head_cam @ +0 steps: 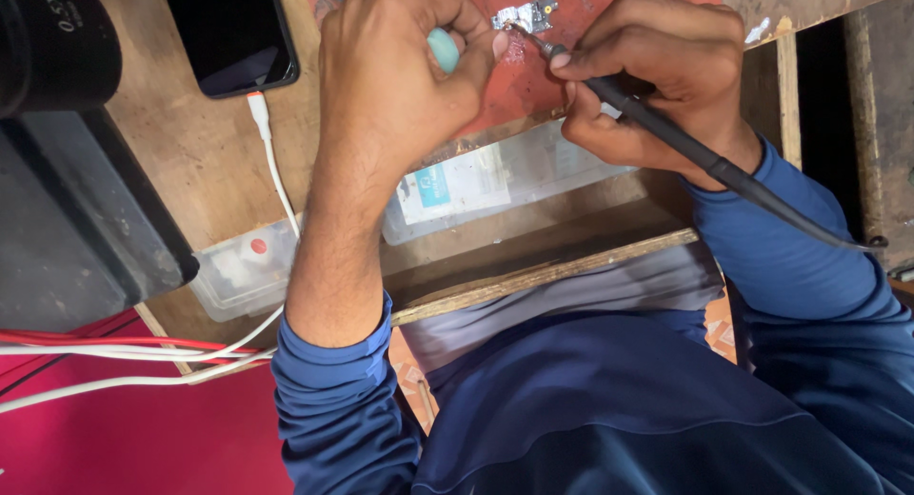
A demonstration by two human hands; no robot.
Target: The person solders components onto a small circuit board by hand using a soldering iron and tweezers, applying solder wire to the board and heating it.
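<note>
The small circuit board [525, 16] lies on the red mat [609, 0], and everything hinges on it. The right hand [657, 81] grasps a black soldering iron [666, 128] pen-style, its long axis slanting up-left so the tip meets the board's near edge. The left hand [405, 62], just left of the board, pinches a teal tool [443, 49] toward it. A phone [228, 33] rests on the wooden bench [190, 143] well left of the board

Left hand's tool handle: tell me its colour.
Pale teal, a rounded end poking out of the left hand; the handle shows best in the head view.
</note>
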